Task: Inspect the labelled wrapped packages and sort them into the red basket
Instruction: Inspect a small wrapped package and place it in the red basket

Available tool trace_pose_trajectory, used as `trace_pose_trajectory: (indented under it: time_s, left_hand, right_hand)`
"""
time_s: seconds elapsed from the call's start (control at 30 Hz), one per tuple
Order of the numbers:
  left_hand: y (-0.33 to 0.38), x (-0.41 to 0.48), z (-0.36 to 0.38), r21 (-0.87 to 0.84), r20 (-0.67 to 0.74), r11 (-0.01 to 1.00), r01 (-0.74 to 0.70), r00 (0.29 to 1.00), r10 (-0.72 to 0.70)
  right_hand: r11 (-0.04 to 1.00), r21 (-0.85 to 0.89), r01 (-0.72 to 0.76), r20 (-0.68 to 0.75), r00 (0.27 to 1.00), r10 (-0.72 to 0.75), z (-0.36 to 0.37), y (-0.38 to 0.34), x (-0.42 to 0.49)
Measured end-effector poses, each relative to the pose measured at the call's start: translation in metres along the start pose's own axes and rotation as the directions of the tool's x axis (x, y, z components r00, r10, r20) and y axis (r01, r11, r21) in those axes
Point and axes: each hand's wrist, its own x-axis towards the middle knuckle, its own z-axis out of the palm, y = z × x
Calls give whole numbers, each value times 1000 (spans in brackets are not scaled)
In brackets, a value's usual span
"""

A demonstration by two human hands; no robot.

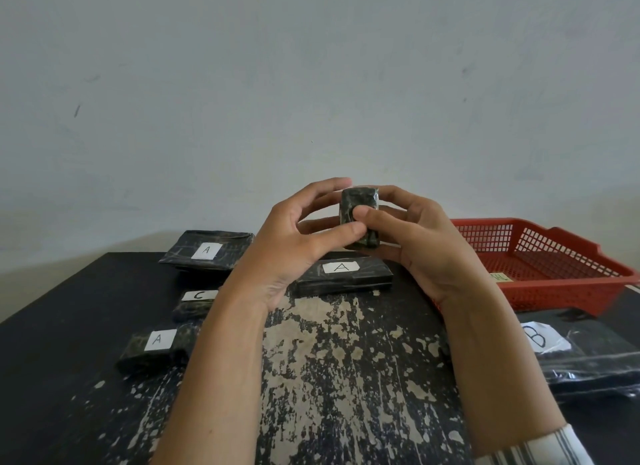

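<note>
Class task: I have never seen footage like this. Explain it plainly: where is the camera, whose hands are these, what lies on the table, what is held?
No machine here: a person wears a camera on the head, looking forward and down at their own hands. The left hand and right hand together hold a small dark wrapped package, no label showing. On the worn black table lie the far A package, middle A package, near A package, C package, B package and, at right, the red basket.
</note>
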Motion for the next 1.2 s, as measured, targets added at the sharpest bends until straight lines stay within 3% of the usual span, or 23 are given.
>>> trace_pose_trajectory:
  time_s: [0.2, 0.57, 0.8, 1.0, 1.2]
  left_hand:
    - [-2, 1, 0, -27, -3, 996, 83, 997, -83]
    - [-2, 0, 0, 17, -52, 1000, 19, 998, -18]
    - [3, -2, 2, 61, -99, 998, -8, 995, 14]
    - [2, -1, 0, 87, -121, 994, -71, 989, 82]
    - [3, -1, 0, 106, -56, 989, -100, 993, 106]
  right_hand:
    - [1000, -9, 0, 17, 1000, 0, 1, -1, 0]
    - [998, 5, 68, 59, 996, -68, -2, 3, 1]
    - [989, -77, 129, 82, 989, -123, -6, 6, 3]
    - [999, -43, 23, 79, 997, -20, -2, -2, -1]
    - [1000, 11, -13, 14, 1000, 13, 3, -2, 0]
